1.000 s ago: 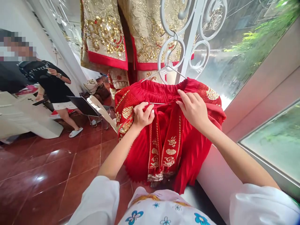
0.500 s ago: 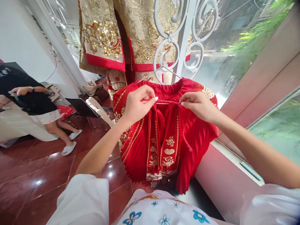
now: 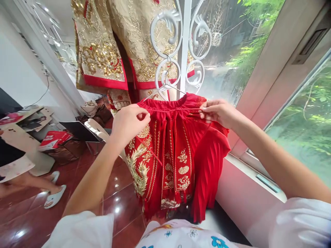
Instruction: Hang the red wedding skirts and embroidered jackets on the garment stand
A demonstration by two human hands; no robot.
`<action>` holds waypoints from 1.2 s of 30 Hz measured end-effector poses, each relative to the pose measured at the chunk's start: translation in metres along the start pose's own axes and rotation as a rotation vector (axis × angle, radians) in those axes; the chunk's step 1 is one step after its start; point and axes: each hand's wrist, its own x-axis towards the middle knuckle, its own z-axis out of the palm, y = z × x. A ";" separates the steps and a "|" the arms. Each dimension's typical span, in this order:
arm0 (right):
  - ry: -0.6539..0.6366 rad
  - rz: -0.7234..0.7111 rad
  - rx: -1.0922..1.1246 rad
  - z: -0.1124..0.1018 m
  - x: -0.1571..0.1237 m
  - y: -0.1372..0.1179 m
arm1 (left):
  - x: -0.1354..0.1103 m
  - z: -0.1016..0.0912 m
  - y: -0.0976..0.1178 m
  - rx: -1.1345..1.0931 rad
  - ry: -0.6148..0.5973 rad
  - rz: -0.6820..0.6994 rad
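Observation:
A red pleated skirt (image 3: 207,162) with gold embroidery hangs by its gathered waist from a thin wire hanger (image 3: 169,74). Across the front of the waistband a red drawstring (image 3: 178,109) is stretched taut between my hands. My left hand (image 3: 130,124) pinches it at the left side of the waist, and a loose end dangles below that hand over the embroidered panel. At the right side, my right hand (image 3: 217,112) grips the other part of the cord between thumb and fingers. The waistband looks bunched into folds under the cord.
The hanger hooks onto a white scrollwork metal stand (image 3: 184,44). Behind hangs a cream garment with gold sequins (image 3: 100,55). A window (image 3: 305,131) and sill (image 3: 258,182) run along the right. At left are a chair (image 3: 80,127), a red bag (image 3: 55,139) and a person's legs (image 3: 38,184).
My hands have spread apart, pulling the drawstring straight over the waistband. The skirt's front panels have drawn closer together. At left, the other person has shifted toward the frame's edge as the view moved.

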 end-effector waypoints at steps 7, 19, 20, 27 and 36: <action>-0.531 0.242 -0.002 -0.007 0.021 0.018 | 0.018 0.051 0.017 -0.092 0.446 -0.083; 0.089 -0.377 -0.089 0.056 0.038 0.004 | 0.029 0.060 0.030 -0.854 0.011 -0.161; 0.166 -0.445 -0.168 0.063 0.041 0.006 | 0.029 0.060 0.030 -0.852 -0.009 -0.168; 0.266 -0.694 -0.558 0.076 0.047 0.022 | 0.031 0.067 0.025 -0.606 -0.034 -0.100; 0.383 -0.736 -0.899 0.080 0.049 0.015 | 0.025 0.068 0.021 -0.348 -0.056 0.111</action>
